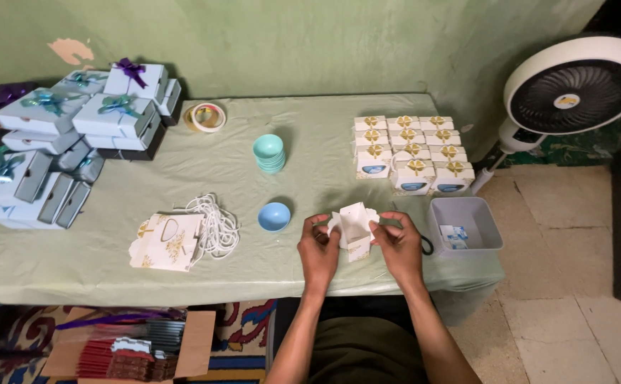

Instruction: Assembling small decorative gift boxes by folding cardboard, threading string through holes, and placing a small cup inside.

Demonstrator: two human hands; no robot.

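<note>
Now, fingers: your left hand [317, 250] and right hand [399, 245] both pinch the small white paper box [354, 231], thumbs and fingertips closed on its upper flaps from either side.
Box: it sits low and centre in the frame, raised a little off the green tablecloth [310, 142], its mouth open toward you, likely so you can see the flaps as you work them.
Near your left hand: a blue bowl [274, 216] lies just beside it, with a stack of teal bowls [269, 152] further up the frame.
Near your right hand: a grey tray [485, 231] rests at the table edge within easy reach, a small blue and white item inside.
Flat stock: unfolded white and gold box blanks [165, 242] lie lower left on a bundle of white cord [214, 224].
Finished pieces: small boxes with gold bows [410, 153] stand in neat rows upper right; larger pale blue gift boxes [76, 135] pile up at upper left, beside a roll of tape [207, 116].
Hidden: your fingertips cover the flap edges, so how they interlock cannot be made out.
Cut off: a fan [574, 85] on the right, and a cardboard carton [133, 348] under the table whose contents are unclear.
</note>
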